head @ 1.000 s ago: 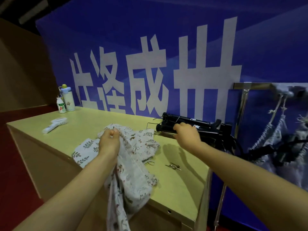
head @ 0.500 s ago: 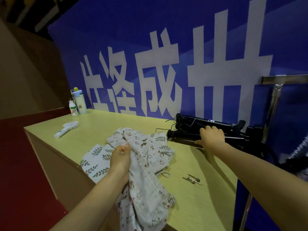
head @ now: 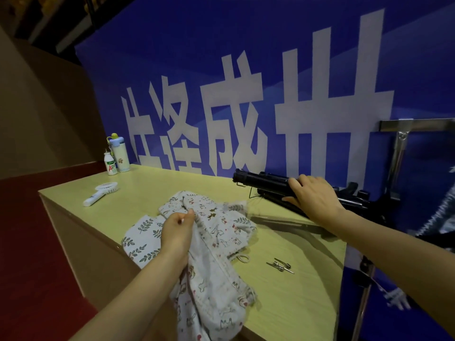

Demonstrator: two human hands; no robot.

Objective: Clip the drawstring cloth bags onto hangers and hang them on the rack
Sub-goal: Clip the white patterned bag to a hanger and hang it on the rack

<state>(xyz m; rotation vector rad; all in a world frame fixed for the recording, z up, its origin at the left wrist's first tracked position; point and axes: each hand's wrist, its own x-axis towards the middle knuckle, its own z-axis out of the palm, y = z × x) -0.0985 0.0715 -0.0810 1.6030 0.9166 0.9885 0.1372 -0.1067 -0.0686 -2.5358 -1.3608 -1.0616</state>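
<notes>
1. Left hand (head: 177,232) pinches white animal-print drawstring cloth bag (head: 211,264), centre frame, draped over edge of pale yellow-green wooden table (head: 295,299).
2. Right hand (head: 312,197) grips black plastic clip hangers (head: 264,182), right of centre.
3. Leaf-print white cloth bag (head: 142,232) lies underneath.

Small white bottle (head: 111,164) and tall white flask (head: 120,155), side by side, stood well beyond the left hand. Handheld fan (head: 100,193) lay nearer, to its left. Metal pins (head: 280,265) lay between both forearms. Blue banner (head: 246,82) stood behind.
</notes>
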